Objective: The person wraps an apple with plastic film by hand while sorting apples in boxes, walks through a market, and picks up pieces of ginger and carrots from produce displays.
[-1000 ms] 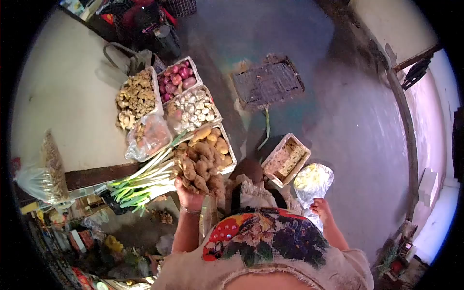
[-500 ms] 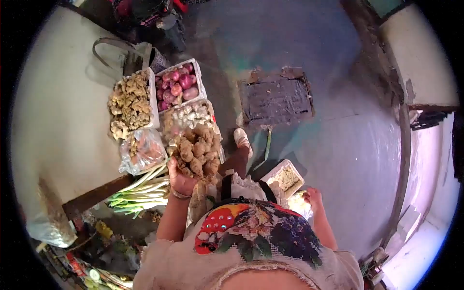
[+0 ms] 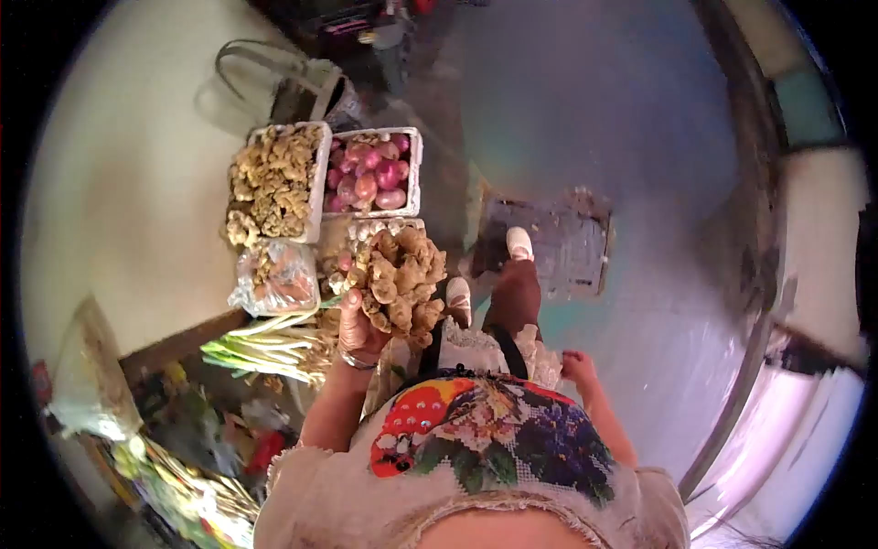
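A large knobbly clump of ginger (image 3: 402, 284) is held up in front of my body. My left hand (image 3: 364, 337) grips it from the lower left, thumb showing and the other fingers hidden beneath. Behind the ginger, a box of garlic (image 3: 384, 227) is partly covered. My right hand (image 3: 578, 368) hangs by my right hip, fingers loosely bent and apart, with nothing visible in it. The edge of my skirt is beside it.
On the left stand a box of ginger (image 3: 274, 178), a box of red onions (image 3: 370, 174) and a plastic-wrapped package (image 3: 277, 277). Green onions (image 3: 265, 348) lie below. A bag with handles (image 3: 320, 91) stands behind. A dark floor panel (image 3: 567, 242) lies under my forward foot.
I have stepped forward onto the floor panel. The ginger in my left hand has shifted right and slightly up. The small white box near my right hand has gone from view.
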Demonstrator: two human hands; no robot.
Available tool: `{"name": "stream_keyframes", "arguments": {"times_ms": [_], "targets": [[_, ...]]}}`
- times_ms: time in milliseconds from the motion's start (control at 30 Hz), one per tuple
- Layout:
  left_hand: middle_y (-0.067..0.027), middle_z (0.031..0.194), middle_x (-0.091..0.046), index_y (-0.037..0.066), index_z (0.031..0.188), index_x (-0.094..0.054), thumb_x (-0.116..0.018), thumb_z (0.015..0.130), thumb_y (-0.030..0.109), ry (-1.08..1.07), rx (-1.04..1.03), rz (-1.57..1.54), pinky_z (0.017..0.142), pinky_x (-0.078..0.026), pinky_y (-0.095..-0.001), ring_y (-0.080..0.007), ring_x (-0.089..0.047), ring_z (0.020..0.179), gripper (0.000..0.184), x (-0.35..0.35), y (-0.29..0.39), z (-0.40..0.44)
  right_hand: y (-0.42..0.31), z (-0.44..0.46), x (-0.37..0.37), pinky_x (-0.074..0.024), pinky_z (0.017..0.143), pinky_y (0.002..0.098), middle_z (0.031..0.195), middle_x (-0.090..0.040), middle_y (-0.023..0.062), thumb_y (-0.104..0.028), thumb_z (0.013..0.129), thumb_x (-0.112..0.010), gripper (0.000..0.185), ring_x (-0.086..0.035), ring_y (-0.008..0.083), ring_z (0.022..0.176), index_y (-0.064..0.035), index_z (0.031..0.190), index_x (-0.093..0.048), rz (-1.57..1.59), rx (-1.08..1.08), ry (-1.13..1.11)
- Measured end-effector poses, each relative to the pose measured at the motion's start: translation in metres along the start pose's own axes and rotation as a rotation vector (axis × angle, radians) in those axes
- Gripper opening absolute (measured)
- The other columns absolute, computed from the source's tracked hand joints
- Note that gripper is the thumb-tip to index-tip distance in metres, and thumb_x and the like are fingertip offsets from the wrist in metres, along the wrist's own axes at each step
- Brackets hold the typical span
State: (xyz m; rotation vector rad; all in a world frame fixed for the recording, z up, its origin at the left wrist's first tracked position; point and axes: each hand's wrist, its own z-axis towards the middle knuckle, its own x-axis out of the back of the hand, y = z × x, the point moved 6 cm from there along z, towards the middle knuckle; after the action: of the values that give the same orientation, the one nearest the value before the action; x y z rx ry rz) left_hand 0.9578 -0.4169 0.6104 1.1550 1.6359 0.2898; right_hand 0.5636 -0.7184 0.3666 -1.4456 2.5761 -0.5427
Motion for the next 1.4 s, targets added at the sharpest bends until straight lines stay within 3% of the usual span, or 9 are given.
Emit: {"name": "stream_keyframes", "arguments": {"times_ms": [100,167,200,367,567,800,867,967,1400], "targets": [[-0.0020,0.105,-0.063,0.011,0.123,-0.054,-0.070,0.079,0.048,0.077,-0.104,-0.087,0.069,-0.056,-0.0343,-0.0194,-0.064,0.085,0.060,-0.021,0.009,0.016,-0.002,0.067,0.066,-0.0485,0.048,0.0293,0.072,-0.064,0.0087,-0.015,0.086,-0.058,0.026,-0.059,0.0160,0.056,-0.0011,0.108,-0.057,-0.093,0.011,-0.160],[-0.0052,0.116,-0.059,0.007,0.131,-0.046,-0.073,0.078,0.036,-0.008,-0.053,-0.359,0.089,-0.050,-0.0365,-0.0219,-0.058,0.105,0.065,-0.007,-0.015,0.016,-0.089,0.072,0.079,-0.0477,0.047,0.0283,0.072,-0.063,0.0091,-0.014,0.086,-0.056,0.026,-0.059,0.0161,0.056,-0.0007,0.109,-0.055,-0.170,0.001,-0.129],[-0.0062,0.113,-0.061,0.007,0.130,-0.047,-0.072,0.079,0.035,0.155,-0.135,-0.308,0.087,-0.052,-0.0379,-0.0230,-0.061,0.100,0.064,-0.014,-0.012,0.020,-0.131,0.062,0.083,-0.0469,0.046,0.0272,0.071,-0.063,0.0095,-0.012,0.087,-0.055,0.026,-0.060,0.0162,0.057,-0.0003,0.110,-0.054,-0.203,-0.033,-0.045],[-0.0097,0.120,-0.058,0.006,0.133,-0.044,-0.071,0.078,0.032,0.159,-0.251,-0.592,0.095,-0.048,-0.0434,-0.0272,-0.057,0.109,0.066,-0.029,-0.023,0.031,-0.338,0.114,0.108,-0.0426,0.042,0.0300,0.069,-0.058,0.0112,-0.005,0.083,-0.053,0.022,-0.056,0.0173,0.053,-0.0006,0.105,-0.054,-0.153,0.250,-0.005],[-0.0103,0.132,-0.048,0.006,0.149,-0.019,-0.073,0.077,0.037,0.393,-0.397,-0.530,0.102,-0.041,-0.0430,-0.0265,-0.049,0.119,0.096,-0.027,-0.001,0.011,-0.479,0.177,0.030,-0.0472,0.043,0.0286,0.075,-0.061,0.0136,-0.007,0.087,-0.052,0.029,-0.062,0.0195,0.059,0.0007,0.115,-0.051,-0.443,0.236,-0.055],[-0.0114,0.129,-0.051,0.010,0.151,-0.011,-0.068,0.082,0.034,0.359,-0.589,-0.647,0.099,-0.044,-0.0451,-0.0270,-0.053,0.116,0.092,0.020,0.019,0.010,-0.487,0.211,-0.183,-0.0478,0.046,0.0298,0.078,-0.063,0.0132,-0.013,0.088,-0.054,0.029,-0.063,0.0201,0.060,-0.0010,0.115,-0.052,-0.846,0.314,-0.404],[-0.0110,0.128,-0.052,0.010,0.151,-0.011,-0.067,0.083,0.033,0.382,-0.571,-0.687,0.097,-0.045,-0.0447,-0.0266,-0.054,0.114,0.091,0.038,0.014,0.015,-0.465,0.226,-0.228,-0.0484,0.052,0.0283,0.082,-0.064,0.0115,-0.017,0.089,-0.058,0.031,-0.064,0.0188,0.065,-0.0038,0.116,-0.053,-0.550,0.016,-0.612],[-0.0112,0.131,-0.050,0.013,0.151,-0.012,-0.069,0.081,0.032,0.407,-0.574,-0.702,0.097,-0.045,-0.0438,-0.0268,-0.054,0.115,0.092,0.052,0.034,0.027,-0.478,0.167,-0.311,-0.0487,0.058,0.0274,0.085,-0.065,0.0101,-0.022,0.089,-0.061,0.034,-0.064,0.0172,0.069,-0.0056,0.117,-0.053,-0.970,0.210,-0.616],[-0.0145,0.143,-0.035,0.019,0.150,-0.013,-0.077,0.073,0.037,0.669,-0.680,-0.752,0.102,-0.042,-0.0482,-0.0337,-0.044,0.128,0.102,0.109,0.051,0.045,-0.506,0.165,-0.514,-0.0457,0.059,0.0246,0.083,-0.063,0.0055,-0.012,0.089,-0.056,0.026,-0.061,0.0138,0.069,-0.0046,0.114,-0.056,-1.326,0.353,-0.808]]}}
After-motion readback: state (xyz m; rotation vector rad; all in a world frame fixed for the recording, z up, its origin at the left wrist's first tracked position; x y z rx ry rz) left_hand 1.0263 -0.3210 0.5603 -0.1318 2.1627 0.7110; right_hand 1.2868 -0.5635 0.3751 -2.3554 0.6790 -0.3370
